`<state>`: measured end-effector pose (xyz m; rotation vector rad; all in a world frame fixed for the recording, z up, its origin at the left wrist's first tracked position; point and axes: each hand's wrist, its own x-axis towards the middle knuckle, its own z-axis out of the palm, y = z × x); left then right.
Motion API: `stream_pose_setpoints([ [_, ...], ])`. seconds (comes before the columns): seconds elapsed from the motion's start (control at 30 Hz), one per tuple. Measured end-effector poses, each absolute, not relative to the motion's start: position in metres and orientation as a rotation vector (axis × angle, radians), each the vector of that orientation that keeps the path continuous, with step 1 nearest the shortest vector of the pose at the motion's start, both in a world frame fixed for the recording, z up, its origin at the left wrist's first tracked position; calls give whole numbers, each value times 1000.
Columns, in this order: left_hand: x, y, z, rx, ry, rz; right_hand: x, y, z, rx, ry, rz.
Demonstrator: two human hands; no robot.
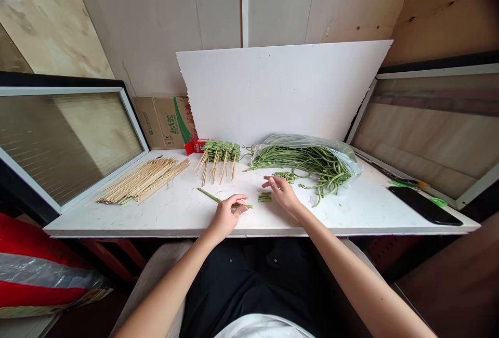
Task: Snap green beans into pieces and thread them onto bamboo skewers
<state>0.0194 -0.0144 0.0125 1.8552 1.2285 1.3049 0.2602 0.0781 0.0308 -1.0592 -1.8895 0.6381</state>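
My left hand (pixel 229 214) is closed on a long green bean (pixel 208 194), which lies slantwise low over the white table. One end of the bean sticks out past my fingertips toward the right. My right hand (pixel 284 193) hovers with its fingers stretched out to the left, and nothing shows in its grasp. Just beside and under it, short cut bean pieces (pixel 264 197) lie side by side in a small row. Behind this hand is another little heap of bean pieces (pixel 286 176), partly covered by the fingers.
Wooden skewers (pixel 144 181) lie in a pile at the left. Several skewers threaded with bean pieces (pixel 222 150) rest at the back. A clear plastic bag (pixel 353 164) holds many long beans (pixel 300 158). A black phone (pixel 424 206) and scissors (pixel 403 180) are at the right.
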Motion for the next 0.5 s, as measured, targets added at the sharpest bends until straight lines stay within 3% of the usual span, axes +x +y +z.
stream_pose_setpoints([
  [0.3, 15, -11, 12, 1814, 1183, 1447, 233, 30, 61, -625, -2284, 651],
  [0.5, 12, -10, 11, 1896, 1155, 1457, 227, 25, 60, -603, -2287, 547],
])
